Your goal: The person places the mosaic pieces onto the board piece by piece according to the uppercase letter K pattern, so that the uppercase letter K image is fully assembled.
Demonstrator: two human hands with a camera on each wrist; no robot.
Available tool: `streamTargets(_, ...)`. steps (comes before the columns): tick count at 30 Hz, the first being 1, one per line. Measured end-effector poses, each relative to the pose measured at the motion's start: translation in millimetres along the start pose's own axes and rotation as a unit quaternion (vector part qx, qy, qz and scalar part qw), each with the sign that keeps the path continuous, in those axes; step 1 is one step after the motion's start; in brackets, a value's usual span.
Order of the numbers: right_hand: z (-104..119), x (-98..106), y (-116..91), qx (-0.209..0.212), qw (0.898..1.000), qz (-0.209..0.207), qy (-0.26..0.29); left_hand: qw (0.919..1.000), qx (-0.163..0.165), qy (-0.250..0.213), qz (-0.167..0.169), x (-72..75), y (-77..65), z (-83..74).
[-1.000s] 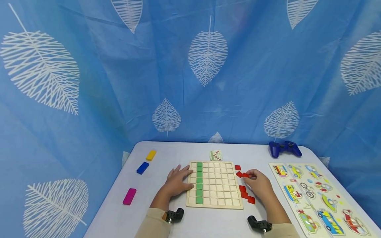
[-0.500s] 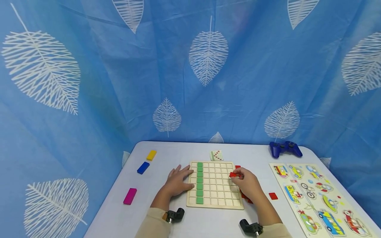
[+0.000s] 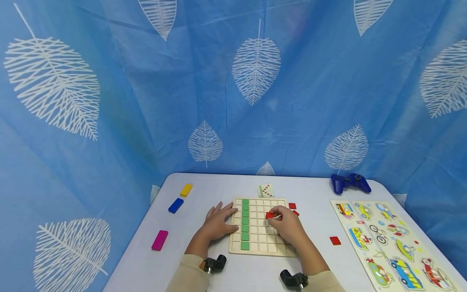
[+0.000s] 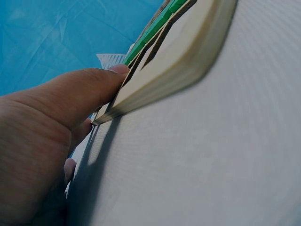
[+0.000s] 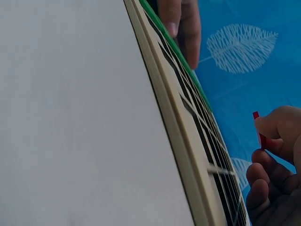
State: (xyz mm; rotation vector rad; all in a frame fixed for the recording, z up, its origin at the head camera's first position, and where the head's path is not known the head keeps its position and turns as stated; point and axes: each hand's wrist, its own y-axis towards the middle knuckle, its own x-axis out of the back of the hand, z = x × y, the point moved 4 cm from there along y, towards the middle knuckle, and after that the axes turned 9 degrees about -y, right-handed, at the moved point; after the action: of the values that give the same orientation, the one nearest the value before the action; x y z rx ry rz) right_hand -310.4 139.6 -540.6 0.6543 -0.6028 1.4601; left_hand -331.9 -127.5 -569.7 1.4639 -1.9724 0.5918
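A wooden grid board (image 3: 262,248) lies on the table, with a column of green square tiles (image 3: 245,221) near its left side. My left hand (image 3: 216,224) rests at the board's left edge, fingers spread and the thumb on the rim, as the left wrist view also shows. Between thumb and fingertips my right hand (image 3: 289,225) pinches a red square tile (image 3: 269,215) over the middle of the board. In the right wrist view that red tile (image 5: 259,132) is seen nearly edge-on, raised above the grid.
A small pattern card (image 3: 265,190) lies behind the board. Loose red tiles (image 3: 292,206) lie to its right, one farther off. Yellow, blue and magenta blocks (image 3: 159,240) are at left. A blue game controller (image 3: 350,183) and vehicle puzzle boards (image 3: 392,243) occupy the right.
My right hand has picked up a red tile from beside the board and carried it left over the grid. Another red tile now lies farther right. My left hand has stayed put.
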Motion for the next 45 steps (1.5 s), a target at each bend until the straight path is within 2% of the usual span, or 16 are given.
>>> streamTargets(9,20,-25,3,0.02,0.999,0.036,0.012,1.0,0.001,-0.002,0.003,-1.1,-0.4,-1.2)
streamTargets(17,25,-42,10,0.017,0.997,0.063,0.04,1.0,0.006,0.0,0.006,-0.7,-0.6,0.5)
streamTargets(22,23,-43,12,0.008,0.998,0.058,0.019,1.0,0.002,-0.003,0.009,-1.3,-1.6,0.2)
streamTargets(45,26,-46,11,0.024,0.998,0.055,-0.035,1.0,-0.001,0.002,0.001,0.0,0.8,0.8)
